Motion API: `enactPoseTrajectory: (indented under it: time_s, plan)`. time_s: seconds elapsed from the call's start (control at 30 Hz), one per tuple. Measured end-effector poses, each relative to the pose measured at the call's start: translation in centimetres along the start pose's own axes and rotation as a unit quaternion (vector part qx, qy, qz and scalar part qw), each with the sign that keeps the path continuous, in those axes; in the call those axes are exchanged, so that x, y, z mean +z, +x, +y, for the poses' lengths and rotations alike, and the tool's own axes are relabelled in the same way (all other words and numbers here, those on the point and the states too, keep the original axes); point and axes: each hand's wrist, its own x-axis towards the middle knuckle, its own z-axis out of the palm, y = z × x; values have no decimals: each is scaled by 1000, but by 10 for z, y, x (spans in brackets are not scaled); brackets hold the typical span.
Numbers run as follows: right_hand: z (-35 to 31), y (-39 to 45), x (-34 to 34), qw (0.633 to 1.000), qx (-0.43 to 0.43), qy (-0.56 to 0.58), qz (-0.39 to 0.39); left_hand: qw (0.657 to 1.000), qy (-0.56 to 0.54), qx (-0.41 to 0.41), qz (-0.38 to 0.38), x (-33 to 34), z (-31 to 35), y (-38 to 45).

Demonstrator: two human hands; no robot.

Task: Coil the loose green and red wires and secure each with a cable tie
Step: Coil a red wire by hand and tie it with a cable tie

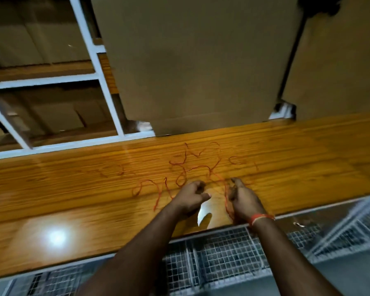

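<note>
Blurred red wire sprawled on counter; right hand gripping strands, left hand curled, grip unclear; boxes at twelve o'clock.

green wire faint, cardboard box top cropped

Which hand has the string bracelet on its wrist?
The right hand; a red bracelet circles its wrist, while the left hand has none.

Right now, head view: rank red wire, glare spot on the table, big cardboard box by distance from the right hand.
1. red wire: strands in the right hand.
2. glare spot: far left on the table.
3. cardboard box: behind the table, standing upright.
</note>
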Motion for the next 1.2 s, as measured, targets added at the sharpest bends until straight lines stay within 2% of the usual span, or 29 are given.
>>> enactPoseTrajectory:
  time_s: [0.03,0.1,0.17,0.23,0.3,0.33,0.4,0.5,0.57,0.67,0.73,0.83,1.0,1.2]
  plan:
    - [11,1,-6,1000,2,18,12,1000,21,7,5,6,8,1]
    - [26,1,-16,999,-1,39,31,989,132,29,57,14,17,5]
    - [36,3,-26,998,0,40,43,955,239,47,171,18,25,7]
    - [44,9,-36,998,3,36,59,914,278,59,290,20,32,11]
    - [53,19,-43,996,0,37,78,872,308,61,374,18,38,17]
    - [56,24,-46,996,-5,39,79,855,317,39,409,15,39,22]
    - [63,37,-50,996,-21,47,72,844,295,-64,444,5,34,33]
    - [74,59,-52,995,-47,57,68,851,257,-212,406,-10,21,53]
    - [78,72,-52,993,-60,85,51,869,237,-238,363,-12,14,71]
    - [80,85,-55,987,-87,138,13,924,152,-209,281,2,20,97]
    - [85,93,-57,980,-89,179,8,940,156,-182,243,19,33,108]
    - [105,98,-62,968,-85,237,-9,944,179,-169,222,48,52,110]
    - [147,93,-91,967,-98,235,-25,948,193,-150,202,100,79,93]
    - [200,61,-128,969,-107,210,-81,969,78,-131,196,177,118,49]
